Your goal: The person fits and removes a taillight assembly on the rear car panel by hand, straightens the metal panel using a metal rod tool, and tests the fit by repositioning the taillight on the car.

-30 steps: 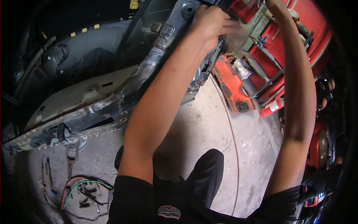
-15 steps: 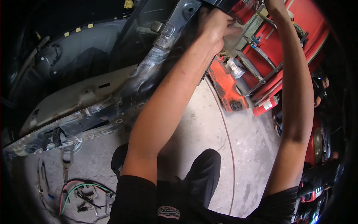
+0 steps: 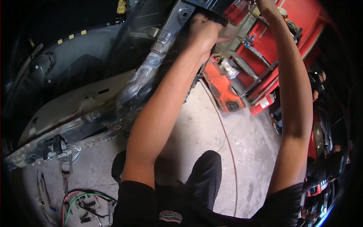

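Note:
My left hand (image 3: 206,34) is raised against the dark inner side of a car body's bare metal pillar (image 3: 151,62). Its fingers curl in at a black edge, with one finger sticking out to the right. What they close on is in shadow. My right hand (image 3: 266,4) is lifted to the top edge of the view, near a red translucent part (image 3: 237,12) that looks like a tail lamp. Only its wrist and heel show; the fingers are cut off. Scraped, spot-marked metal runs along the sill (image 3: 89,132) below the pillar.
An orange-red panel (image 3: 223,89) lies on the concrete floor, near a fire extinguisher (image 3: 261,104) and a red rack (image 3: 261,56). A hose (image 3: 227,140) crosses the floor. Clamps (image 3: 90,210) and cables lie at lower left. Another person (image 3: 315,85) is at the right.
The view has shifted slightly, so both arms and the rack appear further left. My left hand stays at the pillar's inner side, its fingers less blurred. My right hand remains at the top edge.

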### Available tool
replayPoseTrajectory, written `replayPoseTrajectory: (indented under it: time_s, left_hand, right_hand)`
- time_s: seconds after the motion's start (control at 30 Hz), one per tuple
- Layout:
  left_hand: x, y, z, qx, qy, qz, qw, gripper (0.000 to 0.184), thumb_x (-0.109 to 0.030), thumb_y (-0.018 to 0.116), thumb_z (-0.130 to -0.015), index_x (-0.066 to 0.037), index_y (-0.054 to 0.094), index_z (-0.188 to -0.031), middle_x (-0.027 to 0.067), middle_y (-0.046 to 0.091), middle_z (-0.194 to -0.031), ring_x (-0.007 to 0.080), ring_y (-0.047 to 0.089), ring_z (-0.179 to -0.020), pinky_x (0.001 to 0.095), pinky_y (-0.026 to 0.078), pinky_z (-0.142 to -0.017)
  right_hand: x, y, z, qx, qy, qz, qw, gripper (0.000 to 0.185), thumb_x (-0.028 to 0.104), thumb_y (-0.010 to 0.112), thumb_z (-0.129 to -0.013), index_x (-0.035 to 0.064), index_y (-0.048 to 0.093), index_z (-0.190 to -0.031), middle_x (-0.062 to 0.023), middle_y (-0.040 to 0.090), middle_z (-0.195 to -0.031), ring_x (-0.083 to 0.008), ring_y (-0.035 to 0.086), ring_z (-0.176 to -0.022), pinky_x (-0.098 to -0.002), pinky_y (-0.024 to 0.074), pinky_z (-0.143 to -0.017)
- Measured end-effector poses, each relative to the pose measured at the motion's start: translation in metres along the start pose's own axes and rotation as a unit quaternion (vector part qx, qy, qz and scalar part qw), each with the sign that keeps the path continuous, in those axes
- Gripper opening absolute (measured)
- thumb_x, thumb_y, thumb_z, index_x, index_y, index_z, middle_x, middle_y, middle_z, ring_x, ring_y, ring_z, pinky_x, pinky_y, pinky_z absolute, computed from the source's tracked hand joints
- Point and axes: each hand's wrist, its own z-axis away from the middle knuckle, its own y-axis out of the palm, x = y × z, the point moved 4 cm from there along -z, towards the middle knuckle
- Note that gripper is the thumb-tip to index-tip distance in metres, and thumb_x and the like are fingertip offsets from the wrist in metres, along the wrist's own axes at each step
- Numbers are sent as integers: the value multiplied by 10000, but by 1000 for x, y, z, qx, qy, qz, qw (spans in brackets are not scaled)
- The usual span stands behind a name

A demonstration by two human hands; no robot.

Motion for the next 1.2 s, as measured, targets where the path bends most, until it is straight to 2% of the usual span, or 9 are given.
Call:
replayPoseTrajectory:
  time_s: [0.23, 0.33, 0.4, 0.5, 0.67, 0.83, 1.03, 1.1, 1.2]
  left_hand:
    - [3, -6, 4, 38, 66, -165, 983, 322, 59, 450, -804, 29, 512, -1118, 150, 581, -1066, 260, 619, -918, 357, 580, -672]
    - [7, -9, 2, 29, 36, -212, 976, 377, 59, 429, -804, 31, 484, -1176, 158, 583, -1063, 248, 630, -891, 346, 576, -646]
    - [13, -13, -4, 40, 120, -272, 954, 405, 55, 418, -809, 36, 452, -1212, 166, 581, -1062, 242, 640, -866, 344, 574, -633]
    - [15, -16, -3, 23, 164, -341, 925, 440, 49, 407, -814, 34, 411, -1254, 180, 578, -1068, 237, 654, -818, 336, 571, -620]
    - [16, -16, -2, -5, 160, -323, 933, 462, 18, 466, -731, 48, 440, -1191, 290, 552, -1117, 432, 509, -1091, 422, 406, -942]
    - [-6, -9, 11, -25, 218, -333, 917, 397, 7, 486, -725, 33, 471, -1121, 271, 567, -1086, 423, 535, -1050, 437, 421, -917]
    - [0, 0, 3, -95, 119, -455, 877, 332, -42, 543, -709, 18, 533, -1036, 257, 600, -1019, 414, 572, -979, 449, 453, -868]
    - [16, -6, -12, -78, 142, -364, 917, 311, -39, 544, -703, 17, 553, -1008, 258, 607, -1000, 417, 581, -951, 450, 459, -855]
    - [14, -7, -11, -60, 135, -322, 935, 285, -33, 544, -696, 17, 570, -976, 259, 609, -986, 417, 586, -934, 450, 463, -846]
  right_hand:
    - [-1, -1, 1, 2, 5, 3, 1000, 521, 220, 403, -873, 90, 399, -1377, -116, 398, -1400, -237, 330, -1302, -343, 234, -1080]
    - [-1, -2, 1, 1, 9, 7, 1000, 521, 224, 405, -872, 92, 400, -1377, -115, 400, -1399, -236, 334, -1299, -345, 236, -1078]
    - [0, -2, 3, 0, 13, 9, 1000, 522, 226, 407, -872, 93, 401, -1377, -114, 401, -1398, -235, 336, -1296, -345, 238, -1077]
    - [-1, 0, 2, -1, 13, 13, 1000, 523, 229, 409, -872, 94, 402, -1377, -113, 403, -1396, -235, 339, -1292, -347, 240, -1075]
    - [3, -1, 2, -2, 11, 17, 1000, 524, 234, 413, -872, 97, 404, -1377, -111, 406, -1393, -234, 344, -1286, -349, 245, -1072]
    - [1, 1, 4, -5, 18, 23, 1000, 525, 240, 417, -872, 99, 405, -1378, -109, 409, -1391, -233, 349, -1280, -351, 249, -1068]
    - [1, 3, 6, -6, 19, 31, 999, 527, 246, 421, -872, 102, 407, -1378, -106, 413, -1387, -231, 356, -1273, -354, 254, -1064]
    - [-1, 1, 6, -6, 21, 34, 999, 527, 248, 422, -872, 103, 408, -1378, -105, 414, -1386, -231, 358, -1271, -355, 255, -1063]
    - [-2, 0, 7, -8, 22, 39, 999, 528, 251, 425, -871, 105, 409, -1379, -104, 416, -1385, -230, 361, -1267, -356, 258, -1061]
